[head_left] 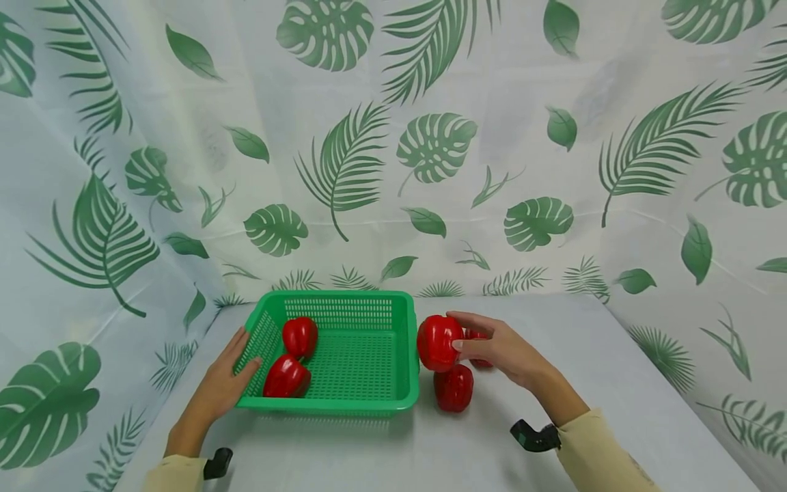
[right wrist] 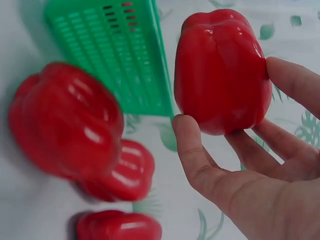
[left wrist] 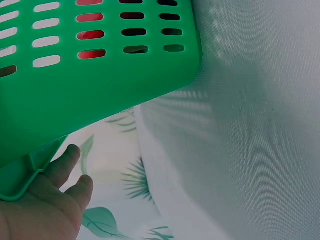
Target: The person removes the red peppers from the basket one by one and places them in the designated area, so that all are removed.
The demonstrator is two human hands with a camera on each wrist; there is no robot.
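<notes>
My right hand [head_left: 507,348] grips a red bell pepper [head_left: 438,343] between thumb and fingers, raised just right of the green basket [head_left: 344,404]. In the right wrist view this bell pepper [right wrist: 222,75] sits upright among the fingertips. My left hand [head_left: 218,383] rests against the basket's left rim, its fingers fairly straight; the left wrist view shows the hand [left wrist: 52,205] beside the rim. Inside the basket, on its left, lie two red bell peppers, one farther back [head_left: 300,337] and one nearer [head_left: 286,376].
Another red bell pepper [head_left: 453,388] lies on the white table [head_left: 492,458] below the held one. Behind the right hand, a further pepper [head_left: 482,359] is partly hidden. Three loose peppers show in the right wrist view. A leaf-patterned curtain [head_left: 381,205] encloses the table's back and sides.
</notes>
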